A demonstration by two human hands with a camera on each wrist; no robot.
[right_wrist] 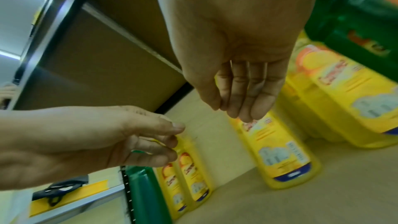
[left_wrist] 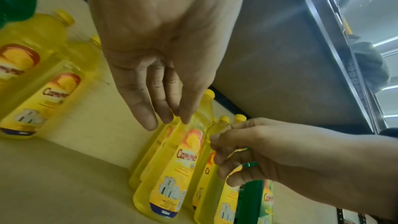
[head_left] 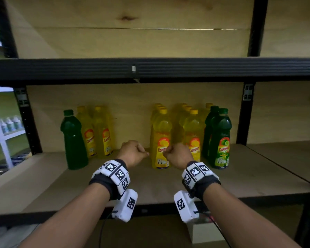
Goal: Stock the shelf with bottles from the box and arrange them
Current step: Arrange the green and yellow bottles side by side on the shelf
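On the wooden shelf board [head_left: 43, 185] stand a dark green bottle [head_left: 72, 140] and two yellow bottles [head_left: 97, 131] at the left. Rows of yellow bottles [head_left: 161, 140] and two green bottles [head_left: 221, 138] stand at the right. My left hand [head_left: 134, 152] hovers over the gap between the groups, its fingers loose and holding nothing. My right hand [head_left: 177, 154] hangs just in front of the front yellow bottle [left_wrist: 172, 176], also without anything in it. In the wrist views the left hand's fingers [left_wrist: 148, 117] and the right hand's fingers [right_wrist: 241, 108] point down, relaxed.
A black beam [head_left: 150, 68] of the upper shelf runs close above the bottle caps. Black uprights [head_left: 243, 113] stand at both sides. Bare board lies in front of and right of the bottles. A pale box [head_left: 204, 233] sits below the shelf edge.
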